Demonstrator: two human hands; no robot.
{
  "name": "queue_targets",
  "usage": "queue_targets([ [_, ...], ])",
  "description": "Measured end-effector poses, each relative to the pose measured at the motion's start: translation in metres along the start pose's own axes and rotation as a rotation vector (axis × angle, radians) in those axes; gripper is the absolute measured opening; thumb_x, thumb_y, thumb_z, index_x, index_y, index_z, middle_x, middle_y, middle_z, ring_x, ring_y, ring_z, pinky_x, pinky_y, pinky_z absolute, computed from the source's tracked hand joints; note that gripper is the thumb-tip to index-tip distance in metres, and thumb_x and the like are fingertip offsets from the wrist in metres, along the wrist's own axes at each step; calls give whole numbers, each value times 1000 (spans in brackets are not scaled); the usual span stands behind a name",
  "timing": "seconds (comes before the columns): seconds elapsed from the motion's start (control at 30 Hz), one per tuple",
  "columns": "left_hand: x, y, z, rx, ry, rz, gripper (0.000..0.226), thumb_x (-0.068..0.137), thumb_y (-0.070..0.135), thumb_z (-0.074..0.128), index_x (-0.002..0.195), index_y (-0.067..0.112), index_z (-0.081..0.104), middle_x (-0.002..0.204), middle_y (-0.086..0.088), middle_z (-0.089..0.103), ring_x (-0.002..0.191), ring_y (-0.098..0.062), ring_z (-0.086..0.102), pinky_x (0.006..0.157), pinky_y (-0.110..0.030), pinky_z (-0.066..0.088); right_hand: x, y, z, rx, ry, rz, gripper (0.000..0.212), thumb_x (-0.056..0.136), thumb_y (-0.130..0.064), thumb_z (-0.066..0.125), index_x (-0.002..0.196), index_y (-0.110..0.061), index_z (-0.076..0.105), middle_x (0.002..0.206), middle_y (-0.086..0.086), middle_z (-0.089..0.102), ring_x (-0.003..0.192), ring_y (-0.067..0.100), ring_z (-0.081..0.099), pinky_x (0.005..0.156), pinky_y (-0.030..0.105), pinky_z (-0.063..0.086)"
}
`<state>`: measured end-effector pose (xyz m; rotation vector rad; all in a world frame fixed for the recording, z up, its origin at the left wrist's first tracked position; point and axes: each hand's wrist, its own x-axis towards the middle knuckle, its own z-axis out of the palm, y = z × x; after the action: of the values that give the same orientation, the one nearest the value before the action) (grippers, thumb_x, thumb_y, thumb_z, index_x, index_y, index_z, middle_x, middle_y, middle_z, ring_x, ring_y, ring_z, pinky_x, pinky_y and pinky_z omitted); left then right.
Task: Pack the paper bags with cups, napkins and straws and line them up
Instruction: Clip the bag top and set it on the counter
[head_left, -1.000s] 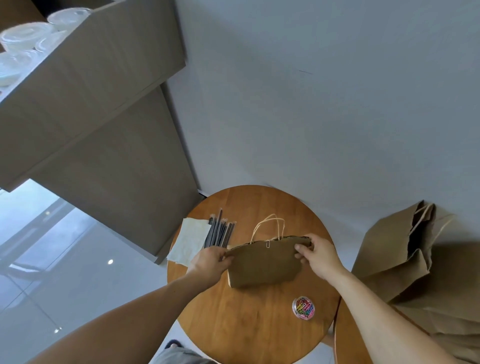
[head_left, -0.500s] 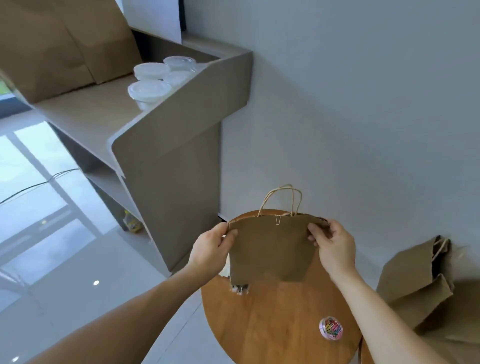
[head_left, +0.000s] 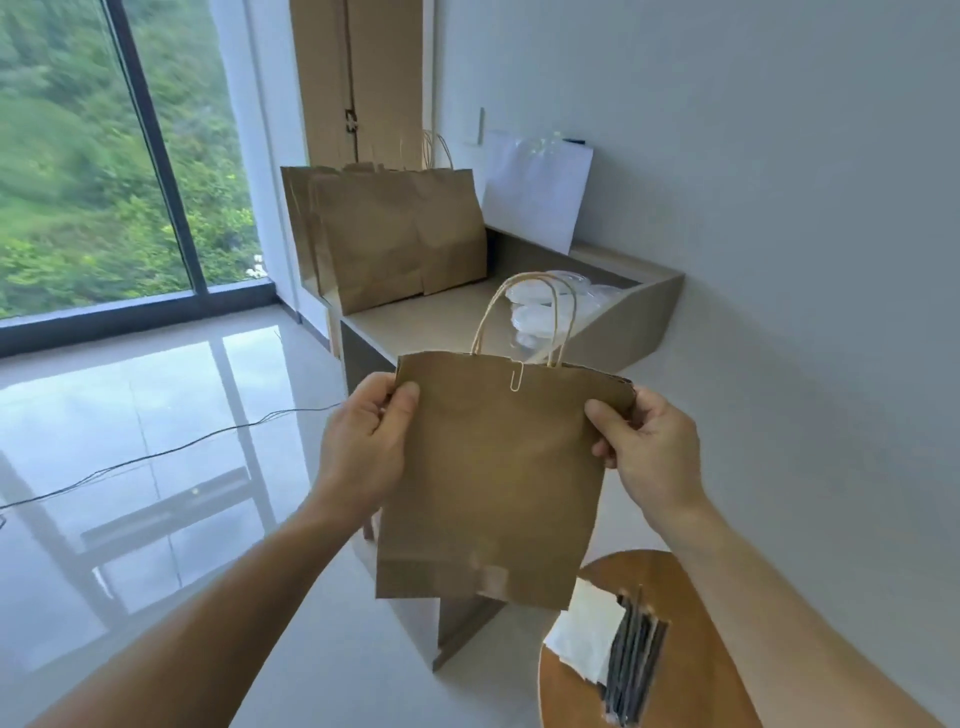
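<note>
A brown paper bag (head_left: 493, 478) with twine handles and a paper clip at its top edge hangs in the air in front of me. My left hand (head_left: 363, 441) pinches its upper left corner and my right hand (head_left: 644, 441) pinches its upper right corner. Behind it, several brown paper bags (head_left: 384, 234) stand in a row on a beige shelf unit (head_left: 426, 322). Clear plastic cups (head_left: 530, 312) sit on that shelf, partly hidden by the held bag's handles. White napkins (head_left: 587, 639) and dark straws (head_left: 634, 660) lie on the round wooden table (head_left: 691, 649) at lower right.
A white sheet (head_left: 535, 187) leans on the wall behind the shelf. A thin cable (head_left: 156, 452) runs across the glossy floor at left. A tall window (head_left: 104, 145) fills the far left. The grey wall stands close on the right.
The bag has been lifted off the round table and carried up and left toward the shelf. My view has swung up, bringing the row of bags and the window into sight.
</note>
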<state>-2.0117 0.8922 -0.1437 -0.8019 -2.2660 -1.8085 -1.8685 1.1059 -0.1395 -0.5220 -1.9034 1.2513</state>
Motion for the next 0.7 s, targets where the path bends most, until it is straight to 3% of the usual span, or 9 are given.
queue_targets([
  [0.1,43,10,-38,28,124,31,19,98,35,55,84,25,63,77,1,65,69,-1,57,63,-15,42,30,-34,35,85,-77,-27,2,90,-13,71,88,-12,69,55,-8,64,46,8,58,47,19,46],
  [0.2,89,22,-67,33,223,67,18,91,44,55,86,28,64,77,5,67,75,-16,62,70,-37,49,70,-66,67,140,-131,-58,4,90,-13,71,88,-10,69,53,-4,64,45,9,59,44,19,45],
  [0.3,137,36,-84,54,296,138,21,89,45,55,79,29,64,67,14,62,63,-8,54,63,-33,43,115,-88,91,185,-199,-103,1,92,-18,69,91,-18,69,62,1,70,53,15,64,50,26,50],
  [0.43,200,46,-87,81,346,210,22,93,39,57,78,23,63,70,8,60,63,-8,51,62,-30,42,183,-108,114,202,-205,-160,5,93,-19,67,88,-20,68,65,2,72,54,17,66,50,26,52],
  [0.57,258,42,-72,164,319,250,24,97,31,58,74,26,62,69,8,61,57,6,52,53,-10,37,255,-108,134,162,-219,-136,8,95,-16,62,89,-19,65,64,1,72,60,21,69,60,31,60],
  [0.7,317,17,-45,223,212,260,24,97,32,59,85,14,70,80,-15,69,74,-25,63,64,-30,45,329,-84,160,145,-186,-61,8,98,-10,57,94,-15,62,71,3,70,59,14,68,65,29,61],
])
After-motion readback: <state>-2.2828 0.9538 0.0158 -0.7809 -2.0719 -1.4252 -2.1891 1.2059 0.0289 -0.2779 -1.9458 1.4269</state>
